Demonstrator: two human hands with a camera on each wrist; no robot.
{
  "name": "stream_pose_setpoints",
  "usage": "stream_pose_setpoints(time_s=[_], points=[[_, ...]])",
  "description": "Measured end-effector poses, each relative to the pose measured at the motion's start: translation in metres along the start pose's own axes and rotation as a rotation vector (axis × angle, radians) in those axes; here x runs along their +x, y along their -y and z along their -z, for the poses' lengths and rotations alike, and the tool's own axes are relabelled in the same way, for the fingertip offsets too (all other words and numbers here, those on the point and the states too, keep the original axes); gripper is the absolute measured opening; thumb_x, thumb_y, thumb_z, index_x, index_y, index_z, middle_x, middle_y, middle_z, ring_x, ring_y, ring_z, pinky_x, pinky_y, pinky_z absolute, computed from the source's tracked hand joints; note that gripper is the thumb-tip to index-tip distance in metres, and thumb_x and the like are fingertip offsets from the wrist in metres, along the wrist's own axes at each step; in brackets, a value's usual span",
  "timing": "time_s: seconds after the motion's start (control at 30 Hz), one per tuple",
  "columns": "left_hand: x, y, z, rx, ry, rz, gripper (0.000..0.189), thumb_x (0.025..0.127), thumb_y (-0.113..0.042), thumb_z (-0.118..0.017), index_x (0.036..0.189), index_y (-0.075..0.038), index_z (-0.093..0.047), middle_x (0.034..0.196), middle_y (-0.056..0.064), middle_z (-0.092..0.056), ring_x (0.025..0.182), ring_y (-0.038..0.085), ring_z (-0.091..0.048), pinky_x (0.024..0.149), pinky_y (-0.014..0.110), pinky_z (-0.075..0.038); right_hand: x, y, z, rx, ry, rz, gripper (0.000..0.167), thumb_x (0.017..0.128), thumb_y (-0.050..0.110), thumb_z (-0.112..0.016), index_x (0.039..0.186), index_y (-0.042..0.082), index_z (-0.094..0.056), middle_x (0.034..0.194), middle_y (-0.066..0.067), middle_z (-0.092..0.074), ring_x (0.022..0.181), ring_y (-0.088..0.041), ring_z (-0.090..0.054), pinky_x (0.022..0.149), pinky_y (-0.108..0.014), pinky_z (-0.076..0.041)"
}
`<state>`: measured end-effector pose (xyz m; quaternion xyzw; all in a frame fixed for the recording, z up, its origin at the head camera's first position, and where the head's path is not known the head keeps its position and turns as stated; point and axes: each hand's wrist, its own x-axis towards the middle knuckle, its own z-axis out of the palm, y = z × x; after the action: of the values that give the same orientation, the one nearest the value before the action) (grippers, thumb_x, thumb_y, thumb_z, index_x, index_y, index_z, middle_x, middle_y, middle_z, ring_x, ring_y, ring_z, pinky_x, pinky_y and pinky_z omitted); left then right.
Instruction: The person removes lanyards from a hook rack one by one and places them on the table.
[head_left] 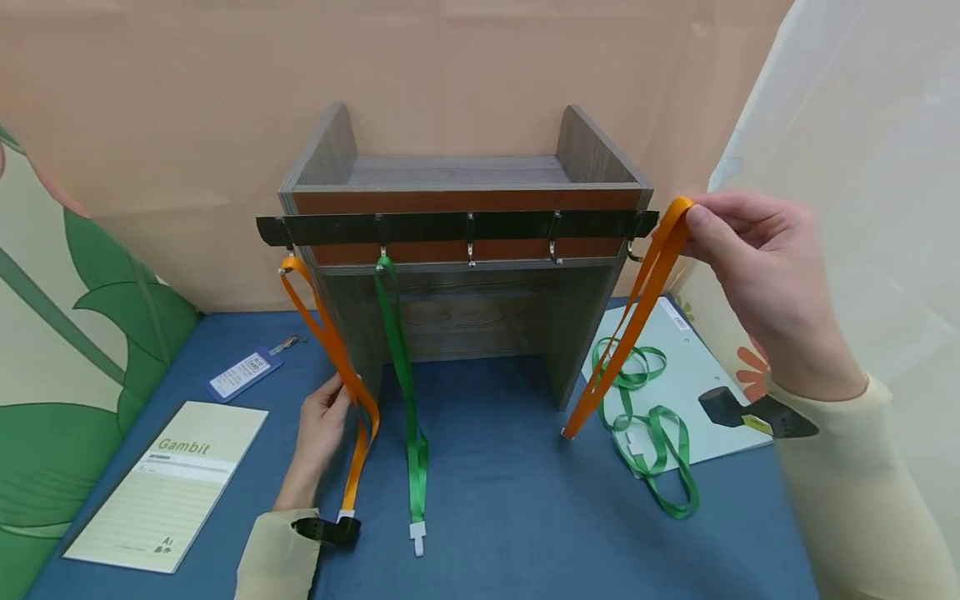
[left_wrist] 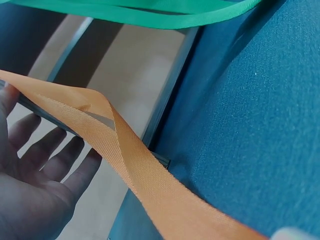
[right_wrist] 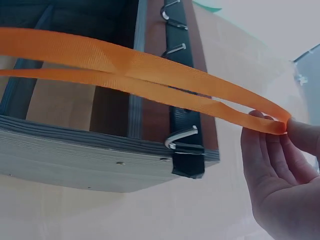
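Observation:
My right hand [head_left: 772, 275] pinches an orange lanyard [head_left: 628, 340] at the top of its loop, between thumb and fingertips. The strap hangs down and leftward, in front of the rack's right end. The right wrist view shows a silver hook [right_wrist: 181, 137] at that end, with the pinched loop to its right. A second orange lanyard [head_left: 330, 337] hangs from the leftmost hook, twisted lower down. My left hand [left_wrist: 40, 185] is beside this strap, thumb right at its edge and fingers spread loosely. A green lanyard [head_left: 405, 375] with a white clip hangs from the neighbouring hook.
A black hook rail [head_left: 517, 225] crosses the front of a grey wooden shelf [head_left: 461, 171]. Loose green lanyards [head_left: 663, 450] lie on and beside a pale clipboard [head_left: 720, 433] at right. A notepad [head_left: 168, 492] and a blue tag [head_left: 245, 374] lie at left on the blue table.

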<state>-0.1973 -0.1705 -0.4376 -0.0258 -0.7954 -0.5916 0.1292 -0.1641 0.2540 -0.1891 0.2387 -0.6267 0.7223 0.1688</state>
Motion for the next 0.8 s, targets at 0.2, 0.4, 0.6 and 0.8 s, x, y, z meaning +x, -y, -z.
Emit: stream_pose_setpoints(time_s=[0.2,0.4,0.6,0.8], points=[[-0.001,-0.001,-0.001,0.004,-0.006,-0.004,0.033,0.1,-0.021,-0.052,0.125,-0.002,-0.063,0.104,0.016,-0.066,0.083,0.008,-0.055,0.074,0.018,-0.045,-0.014,0.003,0.006,0.048,0.017,0.018,0.025,0.09,-0.013,-0.054,0.112,-0.026,-0.053,0.098,-0.029,-0.064,0.086,-0.034,-0.065,0.083,-0.038,-0.05],[0.0,0.0,0.0,0.005,-0.004,-0.009,0.033,0.1,-0.02,-0.052,0.126,-0.001,-0.062,0.104,0.016,-0.066,0.084,0.007,-0.056,0.074,0.017,-0.045,-0.023,-0.006,0.008,-0.053,0.028,-0.017,0.023,0.091,-0.012,-0.055,0.111,-0.023,-0.057,0.096,-0.024,-0.066,0.086,-0.031,-0.066,0.082,-0.036,-0.049],[0.006,0.019,0.0,0.001,-0.004,-0.015,0.033,0.1,-0.022,-0.052,0.126,-0.004,-0.063,0.103,0.008,-0.067,0.085,0.007,-0.056,0.075,0.017,-0.045,-0.034,-0.029,0.015,-0.166,0.038,-0.081,0.022,0.091,-0.007,-0.057,0.11,-0.016,-0.062,0.095,-0.016,-0.069,0.081,-0.024,-0.068,0.077,-0.031,-0.05],[0.011,0.037,-0.002,0.006,-0.028,-0.02,0.033,0.1,-0.029,-0.052,0.123,-0.01,-0.066,0.1,0.0,-0.067,0.085,0.012,-0.057,0.075,0.019,-0.046,-0.047,-0.057,0.021,-0.199,0.057,-0.131,0.021,0.093,-0.005,-0.057,0.112,-0.011,-0.064,0.096,-0.014,-0.069,0.085,-0.024,-0.067,0.08,-0.029,-0.05]])
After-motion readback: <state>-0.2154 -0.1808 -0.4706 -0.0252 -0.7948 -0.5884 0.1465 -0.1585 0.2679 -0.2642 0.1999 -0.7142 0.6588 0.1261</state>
